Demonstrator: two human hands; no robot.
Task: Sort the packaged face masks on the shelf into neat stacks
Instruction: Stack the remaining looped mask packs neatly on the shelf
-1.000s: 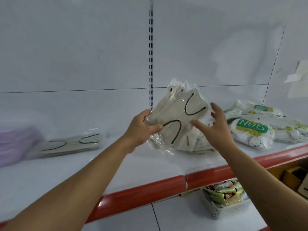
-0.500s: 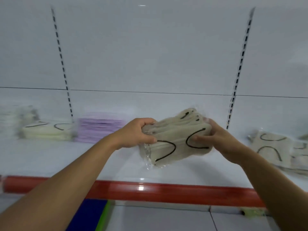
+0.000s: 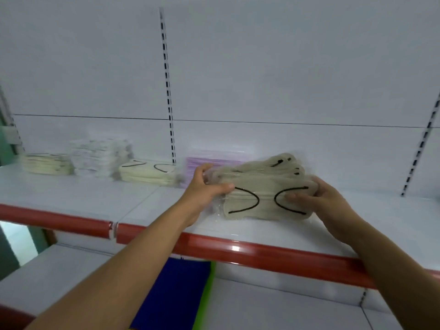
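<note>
Gripping from both ends, the left hand [image 3: 204, 186] and right hand [image 3: 319, 198] close on a beige mask pack [image 3: 266, 198], a clear-wrapped bundle with black ear loops curving across its face. The left thumb lies over the pack's left edge, the right fingers press on its right end. Its lower edge sits at or just above the white shelf [image 3: 95, 198]; contact cannot be told. At 11 o'clock from the pack, just behind it, lies a purple mask stack [image 3: 197, 163]. Further toward 9 o'clock along the shelf sit a cream mask stack [image 3: 145, 173], a blurred white mask stack [image 3: 100, 153] and another cream stack [image 3: 47, 163] at the far left. At 6 o'clock runs the red shelf edge [image 3: 238, 253].
</note>
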